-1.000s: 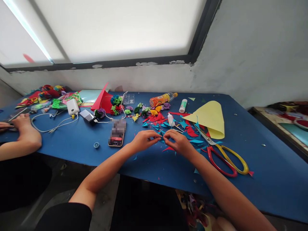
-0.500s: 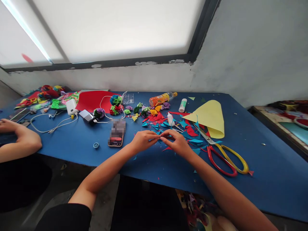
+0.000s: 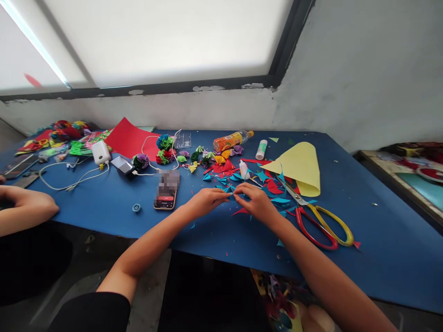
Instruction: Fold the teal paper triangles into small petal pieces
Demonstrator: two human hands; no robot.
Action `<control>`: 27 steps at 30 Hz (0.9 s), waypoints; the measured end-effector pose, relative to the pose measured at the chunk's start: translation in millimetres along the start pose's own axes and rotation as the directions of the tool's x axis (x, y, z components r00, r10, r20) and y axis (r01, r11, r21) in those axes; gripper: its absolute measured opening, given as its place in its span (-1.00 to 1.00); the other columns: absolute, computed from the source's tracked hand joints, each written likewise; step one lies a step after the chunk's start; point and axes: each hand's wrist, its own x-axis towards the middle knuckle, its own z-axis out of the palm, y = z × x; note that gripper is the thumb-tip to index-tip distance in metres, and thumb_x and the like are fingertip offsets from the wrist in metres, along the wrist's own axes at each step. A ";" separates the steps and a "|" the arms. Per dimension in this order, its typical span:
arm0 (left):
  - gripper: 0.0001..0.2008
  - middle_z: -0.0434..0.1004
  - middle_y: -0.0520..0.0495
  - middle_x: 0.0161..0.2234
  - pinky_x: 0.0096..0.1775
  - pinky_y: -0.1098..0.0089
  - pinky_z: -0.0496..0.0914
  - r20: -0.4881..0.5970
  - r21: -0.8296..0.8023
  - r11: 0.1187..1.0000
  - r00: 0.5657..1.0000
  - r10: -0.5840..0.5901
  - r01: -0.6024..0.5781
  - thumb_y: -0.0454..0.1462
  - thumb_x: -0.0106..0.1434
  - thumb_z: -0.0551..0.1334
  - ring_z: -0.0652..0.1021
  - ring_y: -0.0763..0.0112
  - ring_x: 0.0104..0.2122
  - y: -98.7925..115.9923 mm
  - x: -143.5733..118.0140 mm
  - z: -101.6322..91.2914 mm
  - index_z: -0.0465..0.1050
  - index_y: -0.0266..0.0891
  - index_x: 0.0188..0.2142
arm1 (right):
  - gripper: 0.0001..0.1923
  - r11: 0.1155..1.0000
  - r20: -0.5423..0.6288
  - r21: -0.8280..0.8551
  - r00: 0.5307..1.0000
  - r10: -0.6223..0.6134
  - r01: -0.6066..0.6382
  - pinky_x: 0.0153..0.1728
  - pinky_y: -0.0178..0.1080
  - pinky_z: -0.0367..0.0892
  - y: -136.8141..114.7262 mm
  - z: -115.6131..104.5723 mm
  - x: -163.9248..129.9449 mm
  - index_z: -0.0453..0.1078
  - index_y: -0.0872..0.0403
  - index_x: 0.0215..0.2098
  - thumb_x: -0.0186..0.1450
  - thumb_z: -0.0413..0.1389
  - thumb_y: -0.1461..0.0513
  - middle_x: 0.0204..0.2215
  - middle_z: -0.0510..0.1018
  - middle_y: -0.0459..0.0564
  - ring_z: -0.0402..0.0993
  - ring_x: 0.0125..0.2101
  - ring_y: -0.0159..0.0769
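Observation:
My left hand [image 3: 207,202] and my right hand [image 3: 256,204] meet at the fingertips above the blue table [image 3: 207,240]. Both pinch a small blue paper piece [image 3: 231,195], mostly covered by the fingers. Blue and red paper scraps [image 3: 274,186] lie spread behind and beside my hands. Just beyond the right hand stands a small white glue bottle [image 3: 244,169]. To the right, large scissors [image 3: 316,214] with one red and one yellow handle rest with their blades among the scraps.
A phone [image 3: 166,191] and a small round blue cap [image 3: 136,208] lie left of my hands. Behind are folded paper flowers [image 3: 165,148], an orange drink bottle [image 3: 232,140], a glue stick [image 3: 261,150] and yellow paper [image 3: 301,168]. Another person's arm [image 3: 29,207] rests at far left.
My fingertips have shifted slightly, and a bit of blue paper now shows between them. The red sheet at the back left has its corner lifted higher. The other person's arm has moved a little left.

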 end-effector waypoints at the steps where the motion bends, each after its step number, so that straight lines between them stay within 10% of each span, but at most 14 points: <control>1: -0.76 0.55 -0.12 -0.30 -0.29 0.47 0.42 -0.013 -0.002 1.000 1.000 -0.012 0.012 -0.26 0.27 0.12 0.55 0.41 -0.32 -0.2 0.1 0.7 0.47 -0.26 -0.12 | -0.89 1.000 -0.005 -0.007 1.000 -0.013 0.013 -0.30 -0.20 0.35 -0.1 0.1 -0.1 0.33 0.07 -0.39 0.26 -0.02 0.26 -0.39 0.45 0.02 0.42 -0.35 -0.24; 27: -0.85 0.60 -0.02 -0.40 -0.40 0.53 0.43 -0.148 -0.045 0.975 0.963 -0.224 0.219 -0.27 0.17 0.23 0.55 0.49 -0.50 3.3 -2.9 8.6 0.53 -0.24 -0.28 | -0.91 0.998 -0.062 0.059 0.998 -0.011 0.014 -0.32 -0.23 0.34 -12.9 3.0 -1.1 0.27 0.06 -0.44 0.24 0.01 0.27 -0.44 0.43 -0.01 0.40 -0.39 -0.28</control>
